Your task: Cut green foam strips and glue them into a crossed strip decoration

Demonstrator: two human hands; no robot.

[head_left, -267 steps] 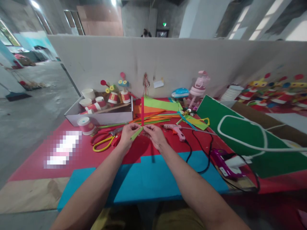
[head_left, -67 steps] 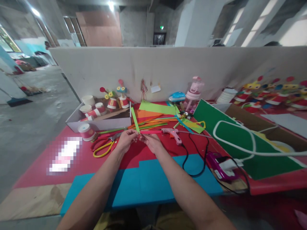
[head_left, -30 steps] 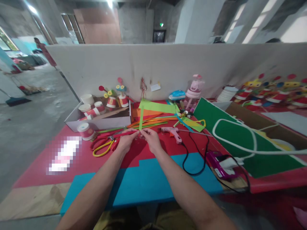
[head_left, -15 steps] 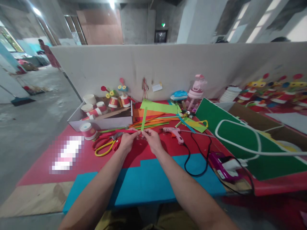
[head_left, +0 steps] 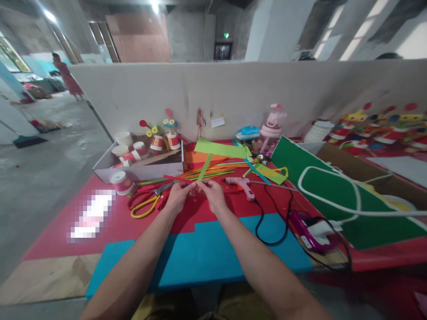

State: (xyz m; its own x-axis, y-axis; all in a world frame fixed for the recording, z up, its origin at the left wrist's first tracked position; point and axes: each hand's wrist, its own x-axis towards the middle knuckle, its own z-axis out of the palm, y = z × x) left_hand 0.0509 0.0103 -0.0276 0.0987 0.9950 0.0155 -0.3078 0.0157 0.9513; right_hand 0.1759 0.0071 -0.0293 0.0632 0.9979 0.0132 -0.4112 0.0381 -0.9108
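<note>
A narrow green paper strip slants up and away from between my fingertips. A red paper strip runs out to the left and meets it at my fingers. My left hand pinches the red strip near this meeting point. Close beside it, my right hand pinches the lower end of the green strip, fingertips nearly touching the left ones. The exact joint is hidden by my fingers. Yellow-handled scissors lie left of my left hand, and a pink glue gun lies right of my right hand.
A white box with cups and figures stands at the back left, a red-and-white cup before it. Coloured paper lies behind my hands. On the right are a green board, a purple power strip and cables.
The green strip has tilted to the right, and more of the red strip shows, angled up to the left. Both hands remain together. In the background, a person at the left shows more fully.
</note>
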